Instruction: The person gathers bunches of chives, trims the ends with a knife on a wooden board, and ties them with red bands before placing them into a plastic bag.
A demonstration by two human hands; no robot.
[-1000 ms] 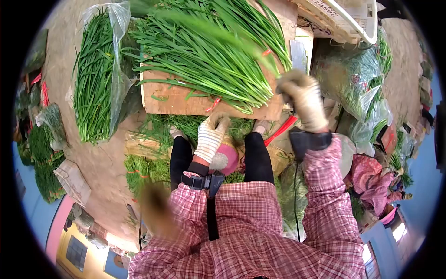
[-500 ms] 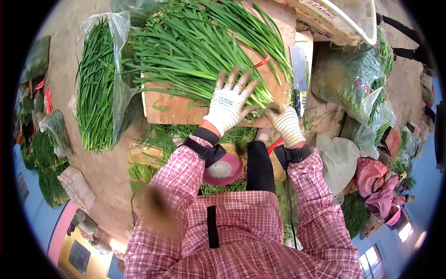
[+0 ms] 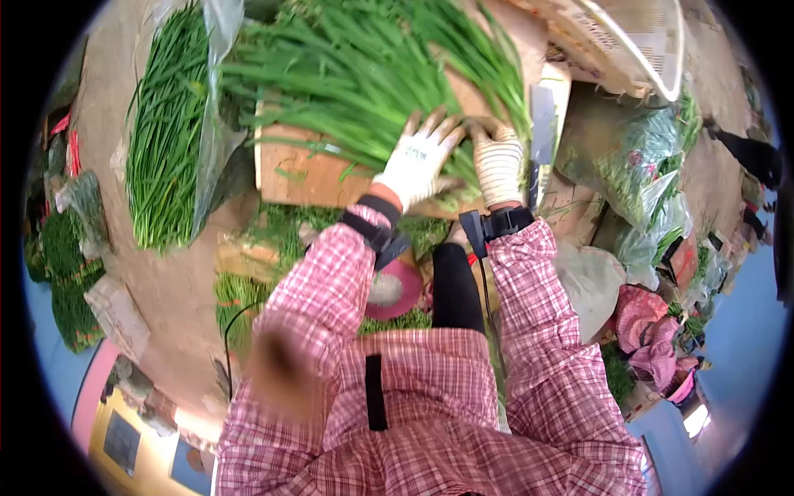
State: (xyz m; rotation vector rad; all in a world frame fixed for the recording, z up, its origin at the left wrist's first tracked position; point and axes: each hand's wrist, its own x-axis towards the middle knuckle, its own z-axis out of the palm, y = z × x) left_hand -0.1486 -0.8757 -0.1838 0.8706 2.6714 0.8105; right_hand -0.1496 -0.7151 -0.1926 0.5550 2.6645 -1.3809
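Observation:
A large loose bundle of garlic chives (image 3: pixel 339 78) lies on a wooden board (image 3: pixel 310 178), blurred by motion. My left hand (image 3: pixel 420 157), in a white knitted glove, rests on the stalks near their pale ends with fingers spread. Beside it, my gloved right hand (image 3: pixel 499 165) lies at the right side of the bundle, its fingers together and bent at the tips. Whatever is under those fingertips is hidden. A cleaver (image 3: pixel 542 124) lies just right of my right hand, blade pointing away from me.
A plastic bag of chives (image 3: pixel 169 132) stands left of the board. A white crate (image 3: pixel 616 37) is at the upper right, above bagged greens (image 3: pixel 637 157). A pink bowl (image 3: pixel 403 293) with white contents sits below the board. Another person's leg (image 3: pixel 744 157) shows far right.
My right hand has moved up from the cut ends to the right side of the bundle. The red strip there no longer shows. My left hand stays on the stalks; the view has shifted.

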